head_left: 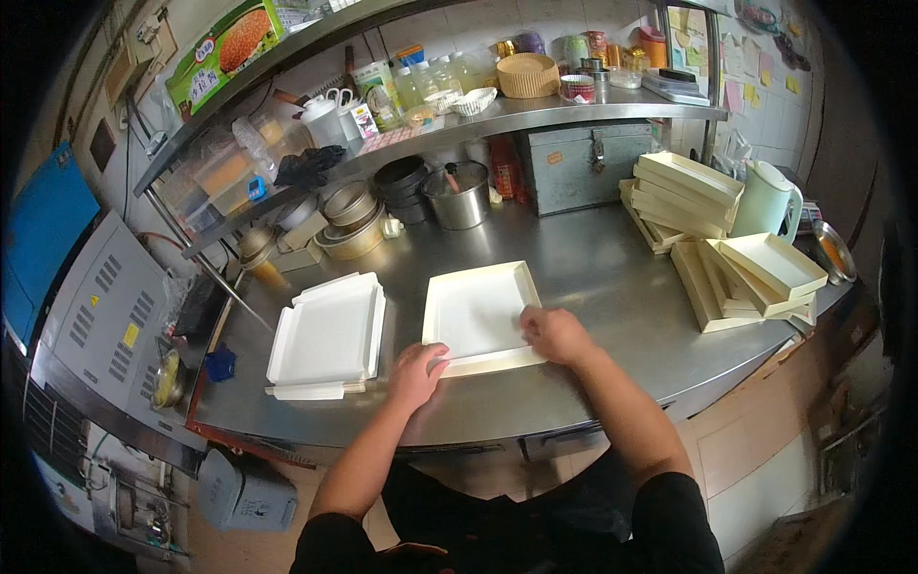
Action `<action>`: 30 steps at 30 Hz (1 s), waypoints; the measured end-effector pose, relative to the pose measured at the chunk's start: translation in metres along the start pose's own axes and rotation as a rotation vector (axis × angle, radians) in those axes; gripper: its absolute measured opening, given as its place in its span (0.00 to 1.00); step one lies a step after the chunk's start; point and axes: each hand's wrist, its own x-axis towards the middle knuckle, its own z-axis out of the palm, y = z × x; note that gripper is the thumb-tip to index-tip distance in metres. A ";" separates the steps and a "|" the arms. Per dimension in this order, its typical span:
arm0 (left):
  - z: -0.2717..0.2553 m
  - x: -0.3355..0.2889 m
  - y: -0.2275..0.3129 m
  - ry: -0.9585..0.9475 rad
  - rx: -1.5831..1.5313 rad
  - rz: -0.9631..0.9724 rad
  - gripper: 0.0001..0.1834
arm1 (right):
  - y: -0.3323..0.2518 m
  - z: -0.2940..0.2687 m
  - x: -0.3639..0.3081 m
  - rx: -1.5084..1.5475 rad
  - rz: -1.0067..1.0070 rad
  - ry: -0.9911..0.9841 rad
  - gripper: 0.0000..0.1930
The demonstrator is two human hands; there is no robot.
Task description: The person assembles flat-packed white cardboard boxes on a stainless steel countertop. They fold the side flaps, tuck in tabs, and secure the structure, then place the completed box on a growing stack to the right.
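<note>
There was one left hand (418,376) and one right hand (557,335), along with one single box (478,316), one stack of white card (330,335), two piles of cream boxes (681,203), two metal shelves (535,117), one steel worktop (583,282), one grey chest (574,170), one pale green kettle (763,201), one small blue gadget (256,187) and one bin (247,493).

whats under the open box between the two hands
The steel counter shows around the open box, which appears to rest on it; the surface directly beneath is covered, so anything there can't be seen.
</note>
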 end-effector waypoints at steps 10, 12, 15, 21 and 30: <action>-0.012 -0.009 0.003 -0.009 0.196 0.265 0.20 | 0.023 0.002 -0.035 0.005 -0.466 0.077 0.09; -0.012 -0.011 0.000 -0.005 0.205 0.257 0.19 | 0.014 -0.001 -0.042 -0.072 -0.489 0.100 0.10; -0.010 -0.012 0.004 0.007 0.229 0.267 0.17 | 0.012 0.000 -0.048 -0.303 -0.566 0.156 0.14; -0.006 -0.008 0.002 0.028 0.269 0.275 0.13 | 0.007 0.015 -0.038 -0.442 -0.477 0.153 0.12; 0.012 0.005 0.022 0.154 0.193 0.125 0.10 | -0.016 0.042 -0.006 -0.540 -0.256 0.089 0.10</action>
